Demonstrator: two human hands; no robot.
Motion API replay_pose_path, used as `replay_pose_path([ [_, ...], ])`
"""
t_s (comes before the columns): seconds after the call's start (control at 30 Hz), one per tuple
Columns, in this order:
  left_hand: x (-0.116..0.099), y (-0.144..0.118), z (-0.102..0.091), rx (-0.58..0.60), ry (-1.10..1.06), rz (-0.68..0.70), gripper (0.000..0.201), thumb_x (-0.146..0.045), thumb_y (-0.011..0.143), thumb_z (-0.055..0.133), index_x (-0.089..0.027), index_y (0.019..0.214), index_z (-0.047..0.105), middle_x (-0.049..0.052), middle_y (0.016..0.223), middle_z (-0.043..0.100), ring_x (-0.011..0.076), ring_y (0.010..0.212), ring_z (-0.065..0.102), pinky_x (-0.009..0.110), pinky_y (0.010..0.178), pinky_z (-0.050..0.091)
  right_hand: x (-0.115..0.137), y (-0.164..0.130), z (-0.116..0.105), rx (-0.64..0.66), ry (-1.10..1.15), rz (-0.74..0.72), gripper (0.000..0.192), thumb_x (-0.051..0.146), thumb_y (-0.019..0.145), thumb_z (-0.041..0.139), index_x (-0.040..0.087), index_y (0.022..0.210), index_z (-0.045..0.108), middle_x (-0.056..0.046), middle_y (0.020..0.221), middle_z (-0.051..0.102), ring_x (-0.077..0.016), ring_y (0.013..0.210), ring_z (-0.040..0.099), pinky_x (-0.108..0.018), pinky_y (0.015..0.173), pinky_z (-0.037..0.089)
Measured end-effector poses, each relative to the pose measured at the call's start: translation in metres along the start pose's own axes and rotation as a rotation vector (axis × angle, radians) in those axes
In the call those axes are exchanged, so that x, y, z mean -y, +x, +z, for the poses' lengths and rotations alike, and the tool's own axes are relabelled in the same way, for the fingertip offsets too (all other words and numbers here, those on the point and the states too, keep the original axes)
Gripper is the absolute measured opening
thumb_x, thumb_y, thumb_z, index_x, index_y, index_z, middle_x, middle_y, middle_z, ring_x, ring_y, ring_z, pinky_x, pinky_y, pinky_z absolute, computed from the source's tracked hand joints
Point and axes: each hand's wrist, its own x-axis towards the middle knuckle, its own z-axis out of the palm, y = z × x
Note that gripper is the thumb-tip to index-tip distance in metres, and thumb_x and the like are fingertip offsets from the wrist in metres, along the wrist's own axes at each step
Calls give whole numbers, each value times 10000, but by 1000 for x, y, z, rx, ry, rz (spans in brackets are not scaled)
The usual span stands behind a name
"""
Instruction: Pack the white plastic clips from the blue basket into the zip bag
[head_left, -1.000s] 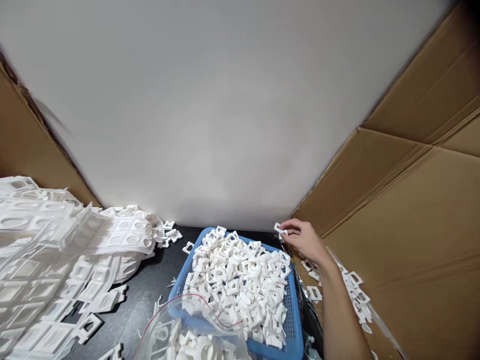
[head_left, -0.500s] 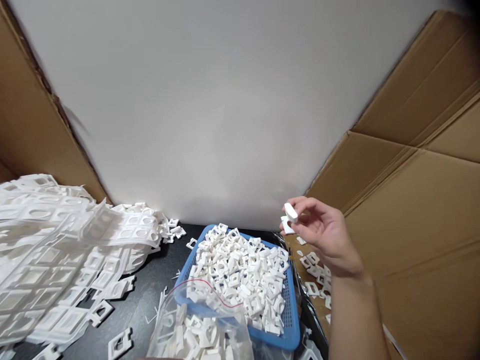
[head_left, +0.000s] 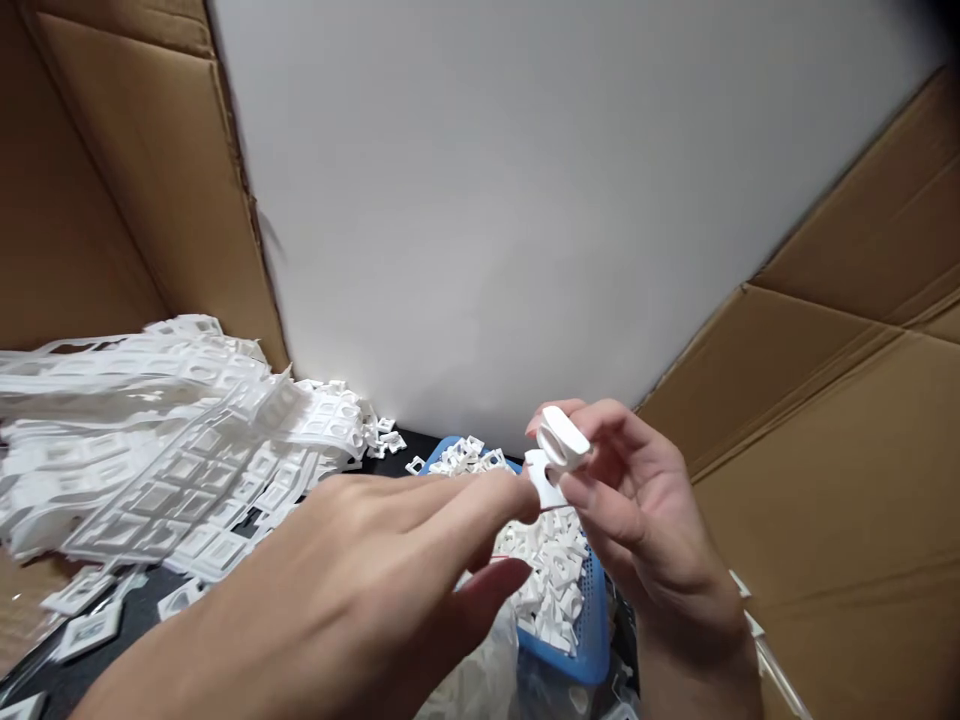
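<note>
A rounded white block (head_left: 566,440) is pinched between the thumb and fingers of the right hand (head_left: 641,495), which is raised above the blue basket (head_left: 598,620). Just below the block, a flat white piece (head_left: 541,478) is held. The left hand (head_left: 397,550) is stretched in from the lower left, back upward, its thumb spread apart below the fingers; the flat piece's edge is reached by the fingertips, though firm contact cannot be told. The basket is filled with small white pieces (head_left: 551,575), partly covered by the 2 hands. More are dimly seen inside a clear bag (head_left: 480,665).
</note>
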Motion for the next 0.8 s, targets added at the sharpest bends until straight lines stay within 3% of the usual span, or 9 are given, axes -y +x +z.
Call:
replay_pose_path([
  [0.2,1,1,0,30,153,0,336,-244,1104,556,-342,1421,505,-44,849,686,137,615,558,314,559,348,3,-7,12,92,52,110,148,258,933,798,268,1037,692,-18,1070,647,-163,873,676,-303,749,636],
  [0.33,4,4,-2,34,214,29,179,-274,1129,546,-296,1307,550,-29,945,726,136,691,598,316,596,363,2,-7,10,108,51,108,136,270,959,786,264,1062,697,-21,1054,665,-165,898,699,-301,788,658],
  [0.43,4,7,-5,-72,146,-4,89,-281,1114,591,-273,1187,640,-41,879,715,112,640,576,290,585,377,1,-5,7,85,48,118,139,283,982,762,268,1102,693,-30,1056,681,-193,941,735,-331,798,688],
  [0.57,9,15,-10,-178,-58,-161,162,-391,1064,680,-258,1079,771,-20,833,719,115,646,594,236,573,443,1,-5,2,29,-7,75,119,278,1004,742,270,1119,711,-32,1048,722,-203,940,764,-312,765,694],
  [0.7,20,25,-15,-81,-497,-399,253,-452,1055,670,-234,1089,794,-9,753,702,108,576,608,183,440,385,2,-6,1,30,-72,35,109,285,1021,729,250,1123,748,-48,1034,771,-191,886,774,-290,743,691],
  [0.8,26,29,-17,35,-747,-473,296,-465,1045,670,-198,1118,775,27,827,742,114,547,649,168,398,368,2,-6,0,35,-119,27,123,299,1022,729,230,1114,774,-55,996,787,-183,830,774,-295,731,699],
])
